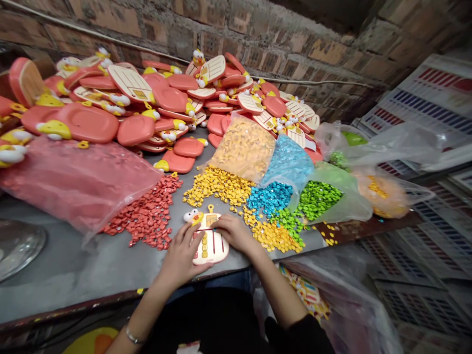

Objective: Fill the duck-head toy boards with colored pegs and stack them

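Board point(211, 247): likely light, stiff; we'd grasp its rim.
Left hand point(180, 256): fingers apart, resting across it.
Right hand point(235, 232): touching; pinch, we cannot tell.

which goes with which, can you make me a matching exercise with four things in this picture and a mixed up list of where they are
Things
1. duck-faced board
2. red pieces
3. blue pieces
4. shiny round object

Places
A. at the picture's left edge
B. heaped beside the pink-looking bag
C. touched by the left hand and right hand
D. between yellow pieces and green pieces

Pairs: 1-C, 2-B, 3-D, 4-A
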Motion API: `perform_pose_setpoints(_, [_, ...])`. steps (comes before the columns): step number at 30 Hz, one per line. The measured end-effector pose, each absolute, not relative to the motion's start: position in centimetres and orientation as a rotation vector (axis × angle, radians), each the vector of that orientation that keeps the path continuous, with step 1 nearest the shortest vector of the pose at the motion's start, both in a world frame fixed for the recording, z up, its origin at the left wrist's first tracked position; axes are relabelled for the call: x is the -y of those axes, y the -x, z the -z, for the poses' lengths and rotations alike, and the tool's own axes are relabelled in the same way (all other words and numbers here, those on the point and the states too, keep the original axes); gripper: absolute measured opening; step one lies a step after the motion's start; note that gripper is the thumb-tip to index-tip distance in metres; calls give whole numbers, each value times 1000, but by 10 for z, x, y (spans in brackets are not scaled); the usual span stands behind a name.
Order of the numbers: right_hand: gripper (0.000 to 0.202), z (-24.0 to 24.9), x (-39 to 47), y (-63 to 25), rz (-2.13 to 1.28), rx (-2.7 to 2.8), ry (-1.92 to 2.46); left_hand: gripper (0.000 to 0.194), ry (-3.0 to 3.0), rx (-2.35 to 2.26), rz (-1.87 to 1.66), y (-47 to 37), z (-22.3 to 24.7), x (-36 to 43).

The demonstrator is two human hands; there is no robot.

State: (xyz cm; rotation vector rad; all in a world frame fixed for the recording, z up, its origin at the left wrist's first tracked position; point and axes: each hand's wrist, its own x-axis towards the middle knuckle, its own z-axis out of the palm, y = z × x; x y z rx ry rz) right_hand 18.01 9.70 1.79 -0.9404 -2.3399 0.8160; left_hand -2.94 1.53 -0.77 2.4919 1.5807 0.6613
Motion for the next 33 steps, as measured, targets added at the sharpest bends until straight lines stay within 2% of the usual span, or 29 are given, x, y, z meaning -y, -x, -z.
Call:
perform_pose_setpoints(8, [17,-32,-64,-198,-1091,2282,790,71,-2507,-1579,-699,30,11,-18])
perform_pose_setpoints(10, [13,-34,-63,-217,-963,2113,980,73,-2518,-1577,-693,30,12,-18])
perform_pose_setpoints(13, [11,-27,-71,-247,-540,1882,1386,74,-2534,-1578,-677,30,12,-18])
perform_pose_setpoints(16, [12,-12,-81,-270,-258,1905,1673,74,-2532,-1592,-687,30,13,-18])
perform_pose_setpoints(19, [16,2,-88,-278,-167,1994,1811,75,-2530,-1588,-702,30,14,-18])
perform_pose_setpoints(23, [16,9,-89,-274,-115,2001,1769,76,-2520,-1580,-712,30,14,-18])
perform_pose_setpoints(27, [15,1,-86,-263,-230,1833,1637,76,-2506,-1580,-705,30,13,-17])
perform_pose_setpoints(33, [13,-14,-88,-215,-808,1680,1327,76,-2491,-1591,-693,29,13,-16])
